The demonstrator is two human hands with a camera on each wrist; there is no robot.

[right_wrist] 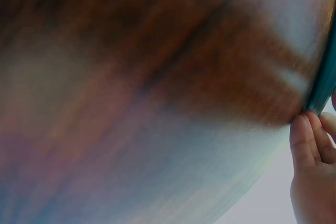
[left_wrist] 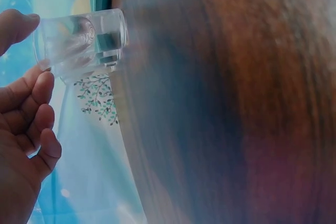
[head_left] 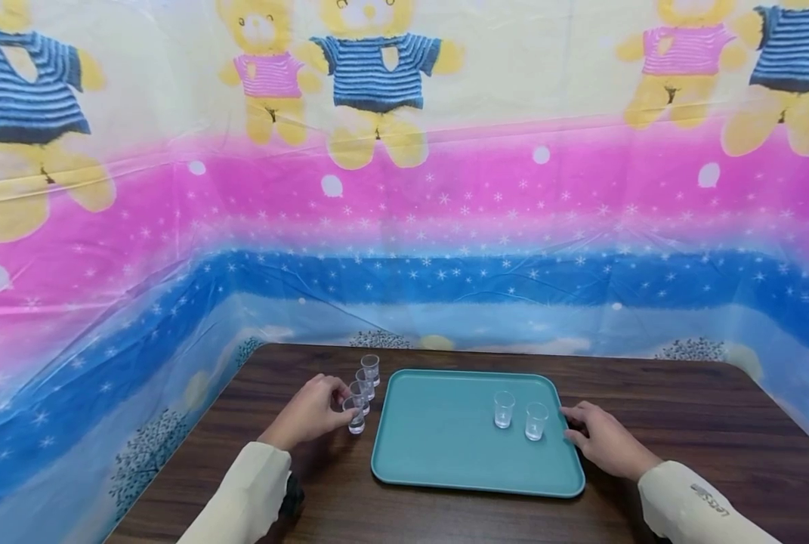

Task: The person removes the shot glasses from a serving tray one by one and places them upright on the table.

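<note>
My left hand (head_left: 314, 409) is at the left of the tray, thumb and fingertips pinching the rim of the nearest small clear shot glass (head_left: 356, 425). In the left wrist view this glass (left_wrist: 84, 43) stands between the thumb and the forefinger, while the other fingers are loosely curled. Behind it, more shot glasses (head_left: 370, 370) run back in a row, partly overlapping. On the right, my right hand (head_left: 604, 438) holds the edge of the teal tray (head_left: 438, 446) with thumb and fingertips. Two upright shot glasses (head_left: 503, 412) stand on the tray's right half.
The dark wood table (head_left: 690, 408) extends around the tray on all sides. A printed curtain (head_left: 486, 279) with bears and snowflakes hangs along the table's back and sides. The row of glasses stands close to the tray's left rim.
</note>
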